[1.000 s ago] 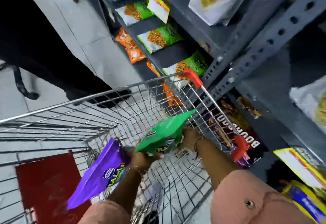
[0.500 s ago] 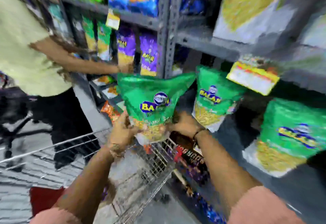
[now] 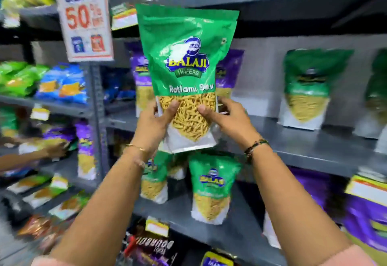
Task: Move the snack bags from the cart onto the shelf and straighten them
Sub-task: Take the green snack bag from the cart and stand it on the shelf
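Observation:
I hold a green snack bag [image 3: 186, 60] upright in front of the grey shelf [image 3: 310, 146], its clear window showing yellow sev. My left hand [image 3: 155, 123] grips its lower left edge and my right hand [image 3: 228, 119] its lower right edge, thumbs on the front. Behind the bag stand purple bags [image 3: 229, 71]. Another green bag [image 3: 310, 89] stands on the same shelf to the right. One shelf lower stands a green bag [image 3: 211, 188] of the same kind. The cart is out of view.
A "Buy 1 Get 1" sign [image 3: 83, 16] hangs at upper left. Another person's hand [image 3: 54, 150] reaches into the left shelves among purple bags [image 3: 85, 150]. Blue and green packets [image 3: 62, 83] fill the left unit. Dark biscuit packs [image 3: 155, 244] lie at the bottom.
The green bag has come up out of the cart in both hands and risen from the lower shelf level to the middle shelf. My view has swung up from the cart to the shelves.

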Tool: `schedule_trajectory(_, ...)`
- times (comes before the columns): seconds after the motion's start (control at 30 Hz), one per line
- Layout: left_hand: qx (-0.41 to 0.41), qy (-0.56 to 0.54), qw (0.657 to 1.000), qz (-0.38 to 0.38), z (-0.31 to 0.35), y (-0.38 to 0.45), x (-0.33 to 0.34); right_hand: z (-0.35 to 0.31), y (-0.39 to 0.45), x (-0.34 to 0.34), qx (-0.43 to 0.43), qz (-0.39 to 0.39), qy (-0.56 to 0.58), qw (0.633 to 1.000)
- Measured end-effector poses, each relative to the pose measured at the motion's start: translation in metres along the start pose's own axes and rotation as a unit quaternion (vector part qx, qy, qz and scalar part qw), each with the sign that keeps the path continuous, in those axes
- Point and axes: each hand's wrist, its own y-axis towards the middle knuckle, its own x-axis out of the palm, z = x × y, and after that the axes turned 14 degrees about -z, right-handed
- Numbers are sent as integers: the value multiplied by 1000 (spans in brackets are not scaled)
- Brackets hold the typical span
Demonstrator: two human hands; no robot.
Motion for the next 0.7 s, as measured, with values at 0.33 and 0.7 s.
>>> schedule_trajectory(0.33, -7, -68, 981, -183, -17, 74, 216, 59, -71, -165, 117, 202, -90, 968)
schedule_trajectory(0.7, -52, -86, 965, -242, -59, 93, 321, 120, -111, -227, 205, 253, -98, 940)
